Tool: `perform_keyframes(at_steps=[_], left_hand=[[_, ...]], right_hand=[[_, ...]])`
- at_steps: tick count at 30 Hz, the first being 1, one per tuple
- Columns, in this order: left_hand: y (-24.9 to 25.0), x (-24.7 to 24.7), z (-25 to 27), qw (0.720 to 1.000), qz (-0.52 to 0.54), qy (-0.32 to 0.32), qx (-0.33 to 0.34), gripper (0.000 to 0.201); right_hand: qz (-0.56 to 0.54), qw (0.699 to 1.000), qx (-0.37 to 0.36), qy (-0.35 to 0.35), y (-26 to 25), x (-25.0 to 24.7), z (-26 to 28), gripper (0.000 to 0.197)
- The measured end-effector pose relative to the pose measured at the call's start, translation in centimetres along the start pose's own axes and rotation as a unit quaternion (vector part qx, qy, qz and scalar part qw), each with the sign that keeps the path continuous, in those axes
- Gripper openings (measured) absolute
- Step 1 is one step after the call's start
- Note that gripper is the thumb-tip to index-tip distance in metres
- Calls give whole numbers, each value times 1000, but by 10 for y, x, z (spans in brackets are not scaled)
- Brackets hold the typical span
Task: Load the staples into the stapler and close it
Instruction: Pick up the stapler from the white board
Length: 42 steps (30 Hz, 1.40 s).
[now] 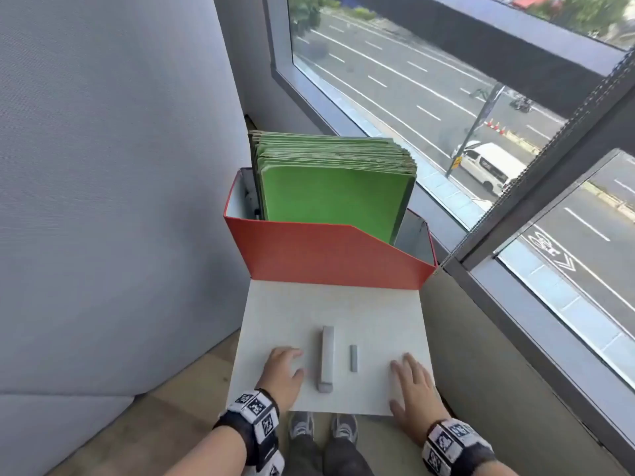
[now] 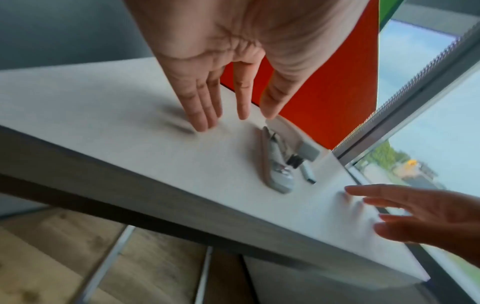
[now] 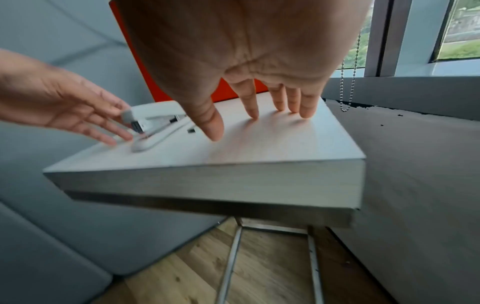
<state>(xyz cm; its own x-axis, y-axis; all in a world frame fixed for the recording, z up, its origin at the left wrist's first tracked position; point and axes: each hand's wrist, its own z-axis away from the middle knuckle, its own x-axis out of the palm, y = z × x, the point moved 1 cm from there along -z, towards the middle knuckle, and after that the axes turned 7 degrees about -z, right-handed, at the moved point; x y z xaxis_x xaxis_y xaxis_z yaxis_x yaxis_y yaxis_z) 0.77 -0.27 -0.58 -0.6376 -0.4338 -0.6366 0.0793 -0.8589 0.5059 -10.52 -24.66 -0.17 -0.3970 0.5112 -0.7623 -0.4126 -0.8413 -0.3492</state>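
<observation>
A pale grey stapler lies lengthwise on the small white table, its top arm a little raised off the base in the right wrist view. A short grey strip of staples lies just right of it, separate from it. My left hand hovers flat just left of the stapler, fingers straight and holding nothing; I cannot tell whether they touch it. My right hand is spread flat to the right of the staples, fingertips on the tabletop. The left wrist view shows the stapler and staples beyond my straight fingers.
A red file box packed with green folders stands at the table's far end. A grey upholstered panel is on the left, a window with a bead chain on the right. The table's near edge overhangs wooden floor.
</observation>
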Motion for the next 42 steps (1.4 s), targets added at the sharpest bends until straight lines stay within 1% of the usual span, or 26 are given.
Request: perform_keyframes(at_steps=[1,2,4,5,7,10,12,14,17,20,23,26,29,33,37,39,40,41,42], left_hand=[[2,3,-3,998,59,4,-4,39],[6,5,-3,994,105,-5,-13,37],[15,12,-4,985,171,-21,-23,33],[18,17,-6,974,221,-34,-39,31],[24,22,-7,945,314,-52,-77,28],[28,23,-8,918,376,-47,-120,29],[28,21,-7,898,415,-45,-140,31],[27,20,-4,889,430,-47,-151,34],[25,20,-3,875,453,-46,-163,34],[22,18,-1,864,476,-35,-160,31],[20,18,-1,861,482,-40,-157,35],[19,14,-5,842,518,-42,-142,35],[23,12,-8,840,527,-37,-125,31],[34,15,-4,832,538,-46,-127,27],[44,17,0,825,551,-53,-111,32],[48,17,2,828,549,-49,-107,32],[46,18,1,834,539,-41,-109,30],[42,20,0,844,524,-32,-106,29],[37,22,0,859,502,-23,-100,30]], right_hand=[[-20,1000,-6,16,-5,-1,-3,66],[-63,997,-5,34,-13,-5,-5,62],[-144,987,-36,54,-40,-12,-12,55],[-180,982,-42,47,-55,-14,-17,54],[-230,973,-25,16,-86,-15,-27,58],[-222,974,30,-18,-119,-10,-43,65],[-202,976,69,-34,-132,-8,-49,61],[-186,976,102,-50,-140,-8,-52,51],[-177,977,109,-53,-144,-8,-52,47],[-184,979,81,-47,-150,-11,-46,48],[-192,980,39,-38,-164,-16,-36,42],[-196,980,16,-41,-174,-24,-30,35],[-200,978,25,-54,-176,-30,-29,34],[-194,979,39,-59,-171,-33,-31,38],[-158,984,47,-68,-168,-36,-33,40],[-144,986,47,-66,-169,-38,-34,37],[-135,987,44,-70,-169,-42,-35,33],[-120,989,36,-81,-168,-48,-35,29],[-111,989,28,-98,-168,-56,-34,30]])
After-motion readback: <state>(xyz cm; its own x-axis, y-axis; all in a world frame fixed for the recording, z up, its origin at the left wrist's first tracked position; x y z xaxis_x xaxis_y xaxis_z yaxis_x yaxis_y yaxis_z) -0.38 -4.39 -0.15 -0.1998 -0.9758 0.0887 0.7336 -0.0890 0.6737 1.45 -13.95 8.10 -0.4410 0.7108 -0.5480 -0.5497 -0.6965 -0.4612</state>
